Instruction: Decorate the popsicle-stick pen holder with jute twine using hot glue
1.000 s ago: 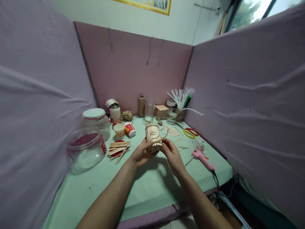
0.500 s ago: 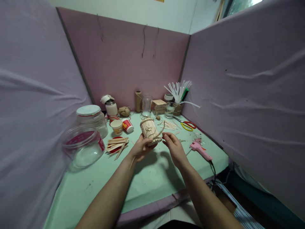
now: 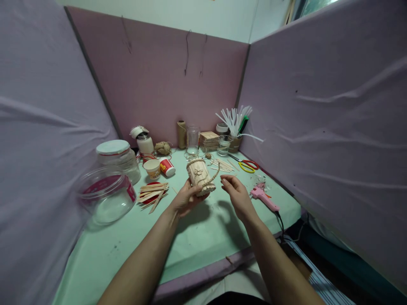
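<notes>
My left hand point(image 3: 187, 197) is closed round the lower part of a small craft-stick mug point(image 3: 197, 174), which I hold tilted above the table. Braided twine runs round its rim, a small wooden flower is fixed on its front, and a braided rope handle point(image 3: 216, 174) curves out on the right. Just right of the handle, apart from it, is my right hand point(image 3: 238, 195). Its fingertips are drawn together near the thumb; whether anything tiny is between them is not visible.
On the right lie a pink glue gun point(image 3: 264, 198) and scissors point(image 3: 248, 166). Craft sticks point(image 3: 153, 195), paper cups point(image 3: 152, 170) and a clear plastic tub point(image 3: 106, 199) are at left. Along the back stand a twine spool point(image 3: 181, 134), a glass point(image 3: 192, 142) and glue sticks point(image 3: 233, 120).
My right hand has drawn slightly away from the rope handle, to the right. The left hand still holds the mug, much as before. The whole view has shifted a little.
</notes>
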A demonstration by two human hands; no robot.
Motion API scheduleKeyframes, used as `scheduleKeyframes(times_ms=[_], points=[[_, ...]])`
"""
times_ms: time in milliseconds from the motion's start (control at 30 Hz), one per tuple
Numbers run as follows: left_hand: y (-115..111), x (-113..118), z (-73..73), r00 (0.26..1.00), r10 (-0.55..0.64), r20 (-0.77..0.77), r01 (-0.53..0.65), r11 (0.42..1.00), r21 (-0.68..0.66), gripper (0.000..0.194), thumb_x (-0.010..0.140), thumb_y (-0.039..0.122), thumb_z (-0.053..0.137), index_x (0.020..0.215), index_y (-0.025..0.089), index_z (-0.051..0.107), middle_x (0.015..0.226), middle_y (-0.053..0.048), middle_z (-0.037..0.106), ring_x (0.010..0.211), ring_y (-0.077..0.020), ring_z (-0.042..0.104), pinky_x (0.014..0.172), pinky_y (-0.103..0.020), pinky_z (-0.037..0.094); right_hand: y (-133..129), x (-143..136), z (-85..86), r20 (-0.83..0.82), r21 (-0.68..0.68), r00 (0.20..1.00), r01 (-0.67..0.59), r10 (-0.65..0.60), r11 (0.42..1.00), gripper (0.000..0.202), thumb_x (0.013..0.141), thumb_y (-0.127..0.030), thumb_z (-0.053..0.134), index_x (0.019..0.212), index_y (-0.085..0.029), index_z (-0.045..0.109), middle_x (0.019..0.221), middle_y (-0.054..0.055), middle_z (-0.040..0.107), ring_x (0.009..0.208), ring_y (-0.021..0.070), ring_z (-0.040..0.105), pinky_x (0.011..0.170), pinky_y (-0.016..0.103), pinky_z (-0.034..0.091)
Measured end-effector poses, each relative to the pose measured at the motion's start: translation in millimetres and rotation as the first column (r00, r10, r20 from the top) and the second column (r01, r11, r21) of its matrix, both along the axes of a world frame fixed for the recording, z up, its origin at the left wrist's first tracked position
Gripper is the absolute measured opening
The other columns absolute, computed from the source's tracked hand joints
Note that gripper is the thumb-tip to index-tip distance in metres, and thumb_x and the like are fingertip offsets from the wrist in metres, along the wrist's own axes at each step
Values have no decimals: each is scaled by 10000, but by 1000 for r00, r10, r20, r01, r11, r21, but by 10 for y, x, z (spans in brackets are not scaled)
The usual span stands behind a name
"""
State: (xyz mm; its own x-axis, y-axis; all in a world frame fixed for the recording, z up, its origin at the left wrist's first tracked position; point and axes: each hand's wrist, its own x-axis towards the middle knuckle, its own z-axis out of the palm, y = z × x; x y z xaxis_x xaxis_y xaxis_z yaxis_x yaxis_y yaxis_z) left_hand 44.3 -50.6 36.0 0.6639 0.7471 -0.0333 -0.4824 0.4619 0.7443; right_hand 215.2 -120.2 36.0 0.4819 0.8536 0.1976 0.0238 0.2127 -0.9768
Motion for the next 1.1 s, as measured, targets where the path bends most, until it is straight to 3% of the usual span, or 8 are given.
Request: scheduleKeyframes(times_ms=[133,267,400,467,633,867,967,1100], points=[[23,-15,-32,994,-89,56,87,996,24,732,682,319,842,1324,207,508,1271,-132,644,1059,-251,667,938,-376,489,-57,119,41,126,-19,990,64,-61,998,310,785,-458,677,970,-210,689,1041,64,695,1002,229,599,926,405,456],[28,-1,-93,996,-90,20,89,995,52,779,671,390,847,1351,230,500,1319,-128,614,1070,-240,659,901,-347,515,-120,53,106,205,-23,978,-25,29,999,326,813,-466,646,996,-202,698,1071,81,703,1014,229,615,903,383,476],[12,29,-119,995,-61,-82,68,994,80,776,676,374,844,1354,222,498,1382,-149,567,1057,-245,661,853,-326,530,-137,-84,134,142,26,984,-109,105,994,295,812,-445,656,977,-202,687,1058,75,707,976,216,629,861,353,496],[-1,52,-112,993,-41,-113,51,994,95,855,683,365,838,1421,245,422,1399,-160,552,1052,-255,666,849,-338,533,-136,-129,134,78,56,991,-112,108,992,269,802,-429,670,946,-202,677,1005,59,709,934,205,632,831,335,501],[-50,118,-101,992,37,-120,-18,988,152,1171,737,316,798,1525,436,-60,1435,-125,524,1093,-258,662,935,-444,509,-159,-179,159,77,95,994,-83,76,992,214,820,-399,659,886,-196,650,818,14,663,789,167,603,747,293,485],[-137,164,-149,993,47,-112,-16,964,265,1299,638,242,862,1535,397,-65,1471,-137,475,1267,-291,553,1068,-470,419,-226,-278,240,287,128,958,-43,5,991,121,855,-315,591,846,-206,538,701,-39,511,637,125,487,612,254,405],[-177,189,-121,972,153,-178,-86,937,337,1315,614,253,875,1546,329,-49,1456,-170,469,1241,-291,571,1075,-446,415,-277,-356,300,483,131,875,-27,-40,991,46,862,-249,556,858,-204,544,665,-46,496,619,129,469,632,271,374],[-208,226,-117,939,290,-186,-198,897,395,1224,656,265,836,1545,321,-4,1460,-163,444,1209,-270,582,1052,-439,433,-329,-494,344,777,148,622,-36,-93,988,60,843,-142,548,831,-195,572,767,-2,609,766,161,535,778,337,323]])
